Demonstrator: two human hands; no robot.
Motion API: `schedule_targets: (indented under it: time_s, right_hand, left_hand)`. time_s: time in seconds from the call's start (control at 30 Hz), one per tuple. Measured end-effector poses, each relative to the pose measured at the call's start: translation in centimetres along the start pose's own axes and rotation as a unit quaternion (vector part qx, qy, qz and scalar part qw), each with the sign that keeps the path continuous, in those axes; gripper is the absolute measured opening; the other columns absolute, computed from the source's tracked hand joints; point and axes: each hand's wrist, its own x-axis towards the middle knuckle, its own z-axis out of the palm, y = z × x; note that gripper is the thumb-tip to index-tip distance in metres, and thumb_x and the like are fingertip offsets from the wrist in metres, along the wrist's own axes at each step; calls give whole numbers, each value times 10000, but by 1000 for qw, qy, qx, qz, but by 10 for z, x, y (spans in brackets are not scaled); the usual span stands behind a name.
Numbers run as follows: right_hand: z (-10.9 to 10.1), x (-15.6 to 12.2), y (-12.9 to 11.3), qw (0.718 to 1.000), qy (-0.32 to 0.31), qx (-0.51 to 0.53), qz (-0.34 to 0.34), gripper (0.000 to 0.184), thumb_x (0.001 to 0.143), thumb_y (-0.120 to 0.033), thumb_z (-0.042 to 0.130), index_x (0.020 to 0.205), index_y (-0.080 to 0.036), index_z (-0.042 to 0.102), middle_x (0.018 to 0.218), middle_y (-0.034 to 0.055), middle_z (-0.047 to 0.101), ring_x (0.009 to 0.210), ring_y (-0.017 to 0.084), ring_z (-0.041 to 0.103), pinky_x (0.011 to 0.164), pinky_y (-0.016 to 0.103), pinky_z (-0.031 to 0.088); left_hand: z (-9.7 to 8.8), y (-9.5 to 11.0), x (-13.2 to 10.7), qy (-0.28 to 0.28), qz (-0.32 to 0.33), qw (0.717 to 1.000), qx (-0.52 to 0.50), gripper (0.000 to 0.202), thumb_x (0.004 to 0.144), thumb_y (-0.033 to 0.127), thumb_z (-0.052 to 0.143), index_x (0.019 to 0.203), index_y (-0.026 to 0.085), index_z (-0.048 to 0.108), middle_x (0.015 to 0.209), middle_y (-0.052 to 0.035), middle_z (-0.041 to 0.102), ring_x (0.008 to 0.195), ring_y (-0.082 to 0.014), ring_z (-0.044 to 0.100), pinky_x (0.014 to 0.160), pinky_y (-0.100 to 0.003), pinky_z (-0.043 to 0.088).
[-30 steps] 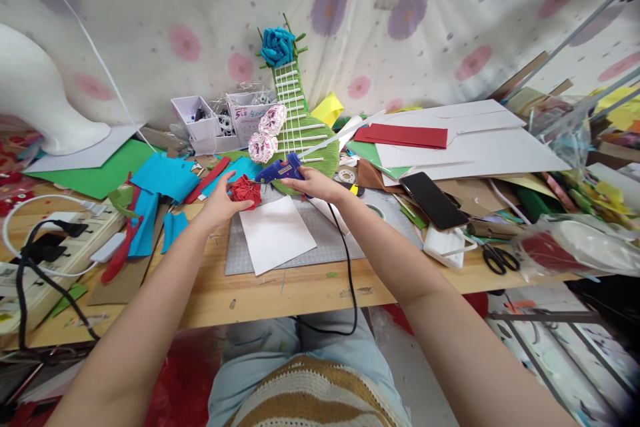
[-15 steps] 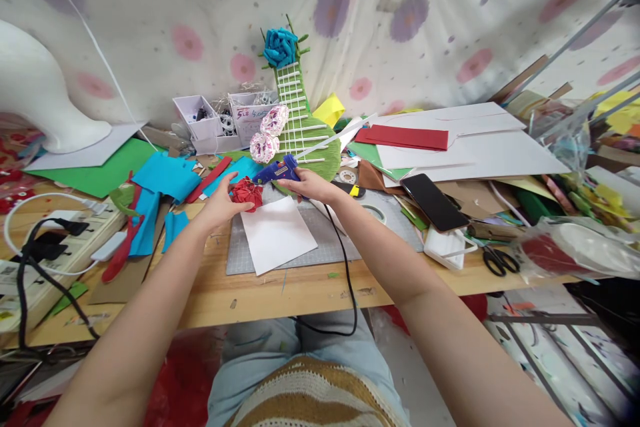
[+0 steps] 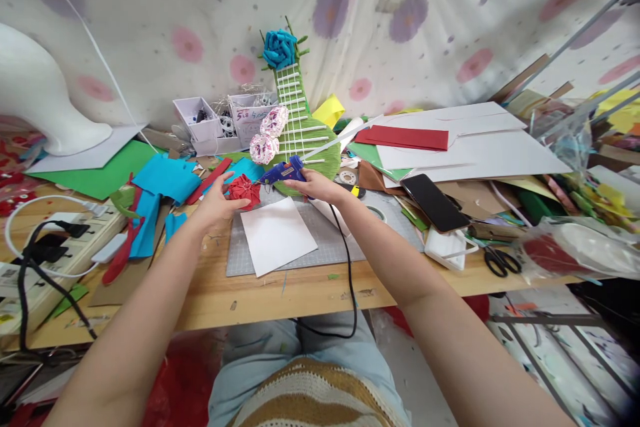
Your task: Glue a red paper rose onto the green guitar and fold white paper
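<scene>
A: Hidden?
B: The right hand covers the grip of the blue plastic glue gun; the left hand hides part of the red paper flower.
A: Cut off?
B: The white foam form, at the left edge.

Handwritten figs. are seen on the front wall of the white paper box, just left of the green guitar model: approx. "5.8" in red, then blue digits beside it, read as approx. "4.00". The last chars. are too small to be read.
</scene>
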Motion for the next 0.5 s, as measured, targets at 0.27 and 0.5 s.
schedule_targets:
  time_s: [0.27,0.5]
  right_hand:
    - [-21,-20,8,991,21,136,7,358,742,-468,663,857,-147,555,908,72,668,631,89,599,464,184,473]
    - [-52,-52,40,952,213,221,-6,532,581,-605,704,869,-183,558,815,18,648,658,108,596,581,233,499]
  left_hand:
    - [17,7,9,86,25,995,35,880,524,304,829,1296,181,424,1253,-150,545,1142,-283,548,918,-415,473]
    - [41,8,10,125,67,980,142,837,538,357,823,1270,219,441,1223,-117,567,1032,-259,600,888,-394,477]
